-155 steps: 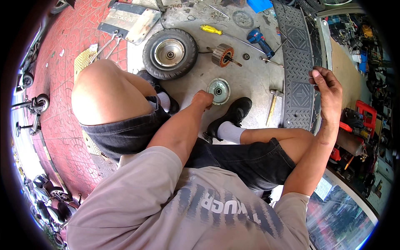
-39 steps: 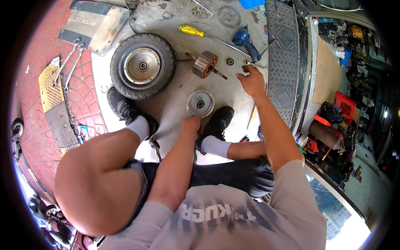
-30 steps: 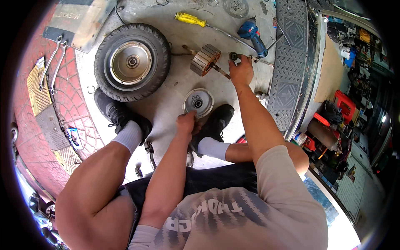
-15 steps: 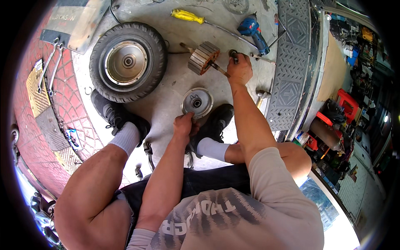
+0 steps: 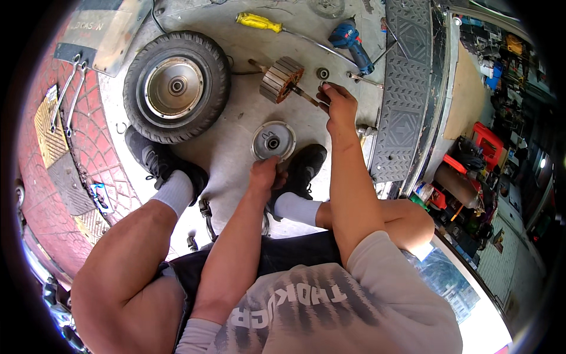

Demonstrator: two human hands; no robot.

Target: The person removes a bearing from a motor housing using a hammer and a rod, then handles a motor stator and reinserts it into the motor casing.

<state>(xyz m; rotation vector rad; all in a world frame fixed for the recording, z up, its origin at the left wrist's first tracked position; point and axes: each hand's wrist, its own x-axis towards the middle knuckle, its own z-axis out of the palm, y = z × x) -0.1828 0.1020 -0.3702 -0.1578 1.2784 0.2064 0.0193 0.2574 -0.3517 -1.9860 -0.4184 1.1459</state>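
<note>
My left hand grips the near rim of a round grey metal wheel hub cover with a bearing at its centre, held tilted near my right shoe. My right hand is at the upper right, its fingertips pinched together; what they hold, if anything, is too small to make out. Just beyond the fingertips a small dark socket-like ring stands on the floor. Left of that hand lies a motor stator with copper windings and a shaft, whose near end points toward my wrist.
A tyre on a metal rim lies at the left. Beyond the stator are a yellow-handled screwdriver and a blue cordless drill. A ratchet-like tool and a hammer head lie beside the ridged metal ramp. Two wrenches rest far left.
My right hand has drawn back slightly from the dark ring, which it was gripping and which now stands free on the floor. My left hand keeps its hold on the hub cover.
</note>
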